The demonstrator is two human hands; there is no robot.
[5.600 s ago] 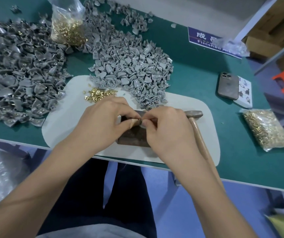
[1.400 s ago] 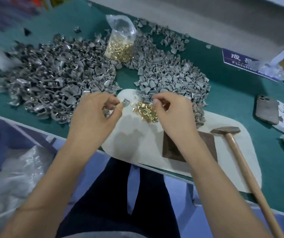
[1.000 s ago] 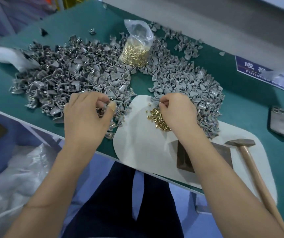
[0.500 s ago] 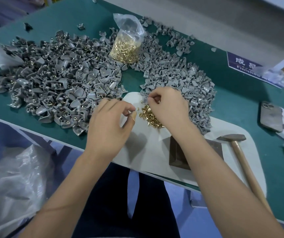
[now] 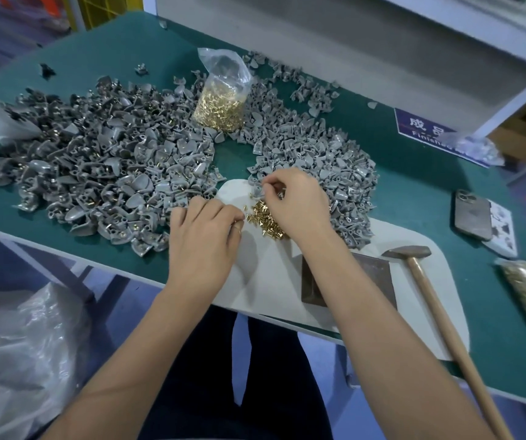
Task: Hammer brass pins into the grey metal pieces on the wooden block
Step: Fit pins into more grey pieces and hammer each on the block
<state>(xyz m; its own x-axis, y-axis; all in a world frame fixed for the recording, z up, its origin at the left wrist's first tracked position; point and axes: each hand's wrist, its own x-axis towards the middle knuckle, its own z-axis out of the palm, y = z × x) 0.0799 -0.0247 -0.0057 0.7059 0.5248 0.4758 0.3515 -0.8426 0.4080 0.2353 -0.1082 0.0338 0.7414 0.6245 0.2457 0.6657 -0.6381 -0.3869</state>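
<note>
Nearest the table edge, the dark wooden block [image 5: 372, 274] lies on the pale mat [image 5: 274, 281], partly hidden under the right forearm, with nothing on it that can be seen. Just right of it the hammer [image 5: 414, 258] rests, its wooden handle running off toward the lower right.

The left hand [image 5: 204, 239] sits at the mat's left edge, fingers curled, tips pinching what looks like a brass pin beside the loose brass pins [image 5: 264, 219]. The right hand [image 5: 293, 201] is over the far side of those pins, fingers curled at the rim of the right-hand heap of grey metal pieces [image 5: 328, 160]; whether it grips one cannot be told.

Half a second ago the left hand was lifted a little nearer the body; it has since dropped to the pins, while the right stays at the same spot.

Farther left spreads the larger pile [image 5: 96, 173], and between the piles stands a clear bag of pins [image 5: 220, 103]. Right, a phone [image 5: 472, 215] lies face down. At the far right a blue sign [image 5: 420, 131] reads "Finished", with Chinese characters above, partly covered.
</note>
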